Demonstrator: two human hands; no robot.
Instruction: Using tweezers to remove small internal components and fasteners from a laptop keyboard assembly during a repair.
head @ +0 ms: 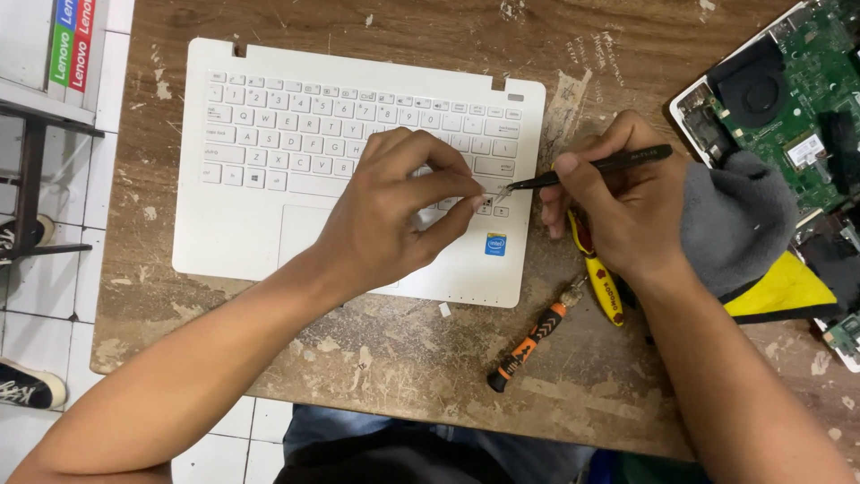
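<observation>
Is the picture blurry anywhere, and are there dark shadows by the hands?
Head view: mostly sharp, evenly lit; the white keyboard is bright, without harsh glare. Only soft shadows lie under the left hand and the right hand holding black tweezers. The tweezer tip is too small to see clearly.

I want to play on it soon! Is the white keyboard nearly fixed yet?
Not quite. Done: the keyboard is off the laptop, and nearly every key looks in place. In hand: the left hand steadies a spot near the arrow keys while the right hand works there with black tweezers. Left: the open board lies apart at the right, and the screwdriver waits on the table.
</observation>
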